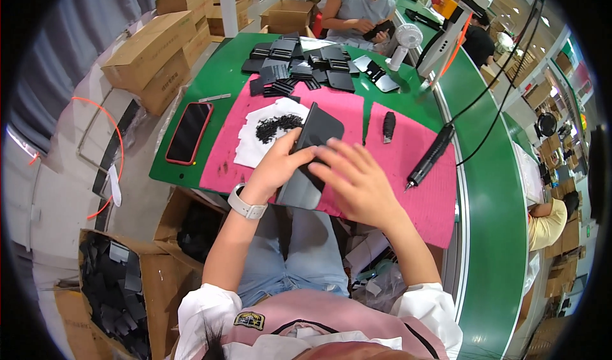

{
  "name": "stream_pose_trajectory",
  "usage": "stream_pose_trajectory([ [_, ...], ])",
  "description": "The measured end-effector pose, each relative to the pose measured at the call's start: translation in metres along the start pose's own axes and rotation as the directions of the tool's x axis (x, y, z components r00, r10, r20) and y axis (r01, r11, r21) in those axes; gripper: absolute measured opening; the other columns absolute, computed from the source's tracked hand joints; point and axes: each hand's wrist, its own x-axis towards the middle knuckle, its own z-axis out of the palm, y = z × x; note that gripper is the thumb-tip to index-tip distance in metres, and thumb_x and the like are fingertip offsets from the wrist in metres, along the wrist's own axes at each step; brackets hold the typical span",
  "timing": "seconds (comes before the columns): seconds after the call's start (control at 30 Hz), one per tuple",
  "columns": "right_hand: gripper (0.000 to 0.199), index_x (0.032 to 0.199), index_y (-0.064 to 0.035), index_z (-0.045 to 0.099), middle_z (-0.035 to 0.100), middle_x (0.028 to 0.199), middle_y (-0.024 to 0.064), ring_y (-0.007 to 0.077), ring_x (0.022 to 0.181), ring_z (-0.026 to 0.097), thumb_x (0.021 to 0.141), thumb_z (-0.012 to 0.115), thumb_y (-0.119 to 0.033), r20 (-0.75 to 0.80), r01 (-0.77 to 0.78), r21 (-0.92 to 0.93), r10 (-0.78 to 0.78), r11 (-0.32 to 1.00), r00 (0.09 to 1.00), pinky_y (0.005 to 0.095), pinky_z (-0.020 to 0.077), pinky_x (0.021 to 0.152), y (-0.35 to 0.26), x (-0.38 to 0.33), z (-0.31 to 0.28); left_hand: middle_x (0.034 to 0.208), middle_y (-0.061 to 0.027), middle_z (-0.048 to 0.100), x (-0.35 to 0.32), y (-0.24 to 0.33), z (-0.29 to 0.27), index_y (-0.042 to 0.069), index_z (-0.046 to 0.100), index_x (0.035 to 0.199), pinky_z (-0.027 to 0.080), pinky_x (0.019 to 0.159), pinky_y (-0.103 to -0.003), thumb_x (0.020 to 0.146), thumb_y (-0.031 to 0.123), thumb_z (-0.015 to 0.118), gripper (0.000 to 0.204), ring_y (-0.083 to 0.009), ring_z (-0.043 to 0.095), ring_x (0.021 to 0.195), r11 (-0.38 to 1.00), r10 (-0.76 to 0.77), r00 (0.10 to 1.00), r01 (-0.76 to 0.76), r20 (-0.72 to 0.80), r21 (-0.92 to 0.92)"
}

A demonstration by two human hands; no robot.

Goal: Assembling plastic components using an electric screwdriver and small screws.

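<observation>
My left hand [278, 164] is closed around the left side of a dark grey, folding plastic stand-like part [305, 185], held tilted above the pink mat. My right hand [357, 180] is at the part's right side with its fingers spread; whether the fingertips touch it is hard to tell. Just beyond my left hand, a heap of tiny black pieces [271, 129], perhaps screws, lies on white paper [250, 148]. An electric screwdriver [431, 156] with a black cable rests on the right of the pink mat [408, 204]. Farther back lies a short black-handled tool [388, 127].
Stacked black plastic parts [299, 64] cover the far side of the green table [223, 60]. A red-edged phone [189, 134] lies at left, a white fan [403, 43] at far right. Cardboard boxes [153, 290] stand low left. Across the table, a co-worker [360, 16] handles a black part.
</observation>
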Motion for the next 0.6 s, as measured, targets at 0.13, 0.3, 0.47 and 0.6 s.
stream_pose_trajectory([
  [0.13, 0.037, 0.1, -0.0068, 0.062, 0.058, 0.105, 0.0085, 0.0264, 0.104, 0.056, 0.064, 0.068, -0.009, 0.12, 0.089, 0.174, -0.111, 0.981, 0.987, 0.0413, 0.045, 0.084, -0.014, 0.012, 0.001, 0.099, -0.0052, 0.062, -0.024, 0.005, -0.005, -0.004, 0.055, 0.113, 0.048, 0.076, -0.026, 0.085, 0.006, 0.059, 0.03, -0.01, 0.057, 0.086, 0.991, -0.032, 0.999, 0.037, -0.039, 0.128],
  [0.3, 0.031, 0.097, -0.0072, 0.063, 0.059, 0.105, 0.0086, 0.0277, 0.098, 0.058, 0.068, 0.069, -0.016, 0.328, 0.053, 0.344, -0.173, 0.938, 0.929, 0.0416, 0.0468, 0.08, -0.029, 0.009, -0.016, 0.094, -0.0047, 0.063, -0.07, 0.014, -0.024, -0.006, 0.056, 0.11, 0.049, 0.074, -0.026, 0.085, 0.004, 0.061, 0.028, -0.0094, 0.057, 0.082, 0.98, -0.111, 0.984, 0.132, -0.141, 0.146],
  [0.47, 0.036, 0.106, -0.01, 0.064, 0.057, 0.121, 0.0134, 0.0318, 0.104, 0.06, 0.071, 0.069, -0.015, 0.099, 0.011, 0.347, -0.048, 0.938, 0.994, 0.0397, 0.0501, 0.083, -0.03, 0.012, -0.024, 0.102, -0.0102, 0.064, -0.184, 0.0, -0.107, -0.006, 0.053, 0.116, 0.049, 0.08, -0.029, 0.084, 0.012, 0.061, 0.037, -0.0164, 0.061, 0.089, 0.982, 0.113, 0.841, -0.012, -0.529, 0.189],
  [0.6, 0.018, 0.089, -0.0046, 0.066, 0.064, 0.101, 0.0119, 0.0297, 0.087, 0.063, 0.072, 0.068, -0.009, 0.133, -0.145, 0.303, 0.109, 0.942, 0.985, 0.0372, 0.0533, 0.073, 0.006, 0.007, -0.004, 0.091, -0.0084, 0.061, -0.393, -0.071, -0.171, 0.002, 0.055, 0.11, 0.053, 0.069, -0.033, 0.087, 0.015, 0.057, 0.026, -0.0225, 0.063, 0.074, 0.98, 0.163, 0.169, -0.142, -0.972, 0.139],
])
